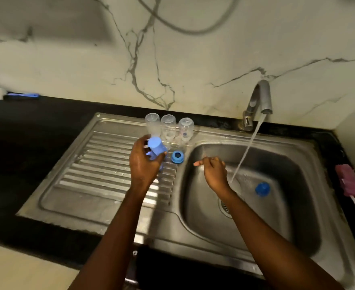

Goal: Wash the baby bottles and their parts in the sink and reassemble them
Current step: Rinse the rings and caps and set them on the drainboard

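Observation:
Three clear baby bottles [168,127] stand upside down in a row at the back of the steel draining board [101,164]. My left hand [144,162] grips a light blue bottle cap [156,147] just in front of them. A blue screw ring [177,157] lies on the board beside the basin. My right hand [213,170] hovers over the sink basin [277,206] with loosely curled fingers, holding nothing that I can see. Another blue cap [262,189] lies in the basin near the drain.
The tap [258,101] runs, its stream falling into the basin right of my right hand. A pink bottle brush [350,183] with a white handle lies on the counter at the right. Black counter surrounds the sink; a marble wall rises behind.

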